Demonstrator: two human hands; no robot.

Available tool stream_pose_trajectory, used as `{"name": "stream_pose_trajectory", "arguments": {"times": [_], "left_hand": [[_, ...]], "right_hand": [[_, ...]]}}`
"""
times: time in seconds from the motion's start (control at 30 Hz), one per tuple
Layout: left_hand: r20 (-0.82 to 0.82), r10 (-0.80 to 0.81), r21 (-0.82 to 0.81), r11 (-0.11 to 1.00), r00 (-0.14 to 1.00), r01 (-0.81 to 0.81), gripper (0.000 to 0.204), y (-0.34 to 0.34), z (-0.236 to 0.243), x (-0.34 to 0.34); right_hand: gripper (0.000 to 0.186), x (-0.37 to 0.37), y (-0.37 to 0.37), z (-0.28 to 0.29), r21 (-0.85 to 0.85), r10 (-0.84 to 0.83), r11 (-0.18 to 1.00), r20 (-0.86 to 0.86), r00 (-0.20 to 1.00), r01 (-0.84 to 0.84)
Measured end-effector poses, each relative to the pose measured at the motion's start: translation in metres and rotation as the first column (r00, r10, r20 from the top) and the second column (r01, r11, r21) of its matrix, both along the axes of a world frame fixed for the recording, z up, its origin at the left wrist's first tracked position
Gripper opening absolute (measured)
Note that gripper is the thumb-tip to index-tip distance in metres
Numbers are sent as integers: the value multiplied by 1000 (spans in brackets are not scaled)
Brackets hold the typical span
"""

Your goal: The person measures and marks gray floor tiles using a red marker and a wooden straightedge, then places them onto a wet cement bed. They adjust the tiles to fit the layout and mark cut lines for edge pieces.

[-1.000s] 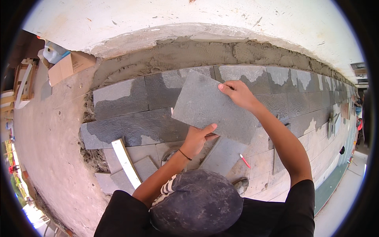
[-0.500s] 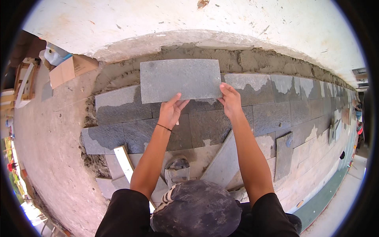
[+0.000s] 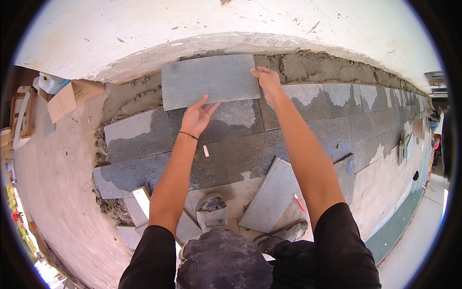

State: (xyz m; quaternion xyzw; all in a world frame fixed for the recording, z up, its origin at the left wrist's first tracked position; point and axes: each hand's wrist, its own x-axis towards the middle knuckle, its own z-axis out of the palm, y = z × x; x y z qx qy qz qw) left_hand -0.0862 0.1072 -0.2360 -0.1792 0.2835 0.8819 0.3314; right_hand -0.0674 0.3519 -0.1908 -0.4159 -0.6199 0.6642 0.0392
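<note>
A grey rectangular stone tile (image 3: pixel 209 79) is held over the strip of wet mortar (image 3: pixel 317 67) along the foot of the wall. My left hand (image 3: pixel 197 117) grips the tile's near edge, thumb on top and fingers reaching under it. At its right edge, my right hand (image 3: pixel 267 84) pinches the far part, its fingers partly hidden. The tile overlaps the far row of laid tiles (image 3: pixel 236 113); whether it touches the mortar cannot be made out.
The white wall (image 3: pixel 231 19) bounds the far side. Nearer lie a loose tile (image 3: pixel 270 195), a red-and-white marker (image 3: pixel 299 202), a small pale piece (image 3: pixel 206 151) and a pale strip (image 3: pixel 141 198). A cardboard box (image 3: pixel 73 98) stands at the left. My shoes rest on the paving.
The tile has shifted away from me toward the wall and slightly left. My right hand has slid from its near right corner toward the far part of that edge.
</note>
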Motion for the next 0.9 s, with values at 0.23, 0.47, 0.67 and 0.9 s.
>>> {"name": "stream_pose_trajectory", "arguments": {"times": [0.23,0.47,0.67,0.9], "left_hand": [[44,-11,21,1000,999,10,18,4,6,-4],[-4,-412,-769,584,911,261,35,-62,57,-3],[-330,-543,-887,-102,772,-451,38,-106,25,-94],[-119,-485,-990,120,867,-69,40,-78,10,-121]], "right_hand": [[36,-48,5,-36,144,-160,979,123,979,142],[30,-50,-2,-47,182,-193,967,82,978,175],[32,-49,-20,-35,79,-159,985,22,987,157],[31,-45,-8,-46,18,-170,985,-29,985,171]]}}
